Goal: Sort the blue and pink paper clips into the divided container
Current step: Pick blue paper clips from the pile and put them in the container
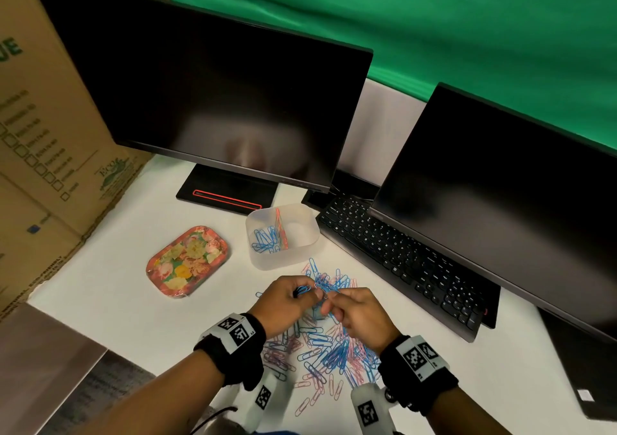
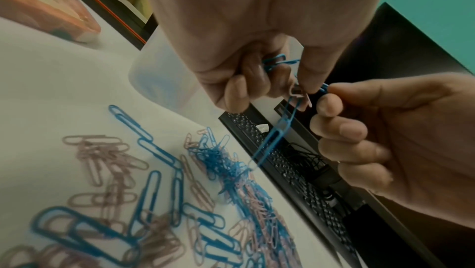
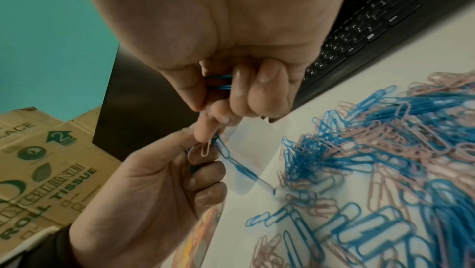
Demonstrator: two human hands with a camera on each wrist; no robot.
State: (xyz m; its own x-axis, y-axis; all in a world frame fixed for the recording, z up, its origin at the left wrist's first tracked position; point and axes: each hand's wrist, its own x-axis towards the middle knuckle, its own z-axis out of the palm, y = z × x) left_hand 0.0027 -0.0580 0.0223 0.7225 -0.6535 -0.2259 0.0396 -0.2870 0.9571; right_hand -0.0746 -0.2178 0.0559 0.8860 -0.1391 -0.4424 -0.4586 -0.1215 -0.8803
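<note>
A mixed pile of blue and pink paper clips point(image 1: 329, 351) lies on the white table in front of me. Above it my left hand point(image 1: 309, 296) grips a small bunch of blue paper clips point(image 2: 275, 62) in curled fingers. My right hand point(image 1: 329, 304) pinches a blue clip point(image 2: 324, 88) right beside the left fingertips, with more blue clips point(image 3: 221, 82) tucked in its palm. A linked string of blue clips point(image 2: 280, 130) hangs from the hands down to the pile, and a pink clip point(image 3: 207, 149) dangles with it. The translucent divided container point(image 1: 309, 249) stands behind, with blue clips point(image 1: 265, 239) in its left compartment and a few pink ones against the divider.
A floral tin point(image 1: 188, 261) sits to the left of the container. A black keyboard point(image 1: 400, 261) and a laptop screen point(image 1: 500, 200) run along the right, and a monitor point(image 1: 213, 100) stands behind. Cardboard boxes point(image 1: 43, 134) close off the left side.
</note>
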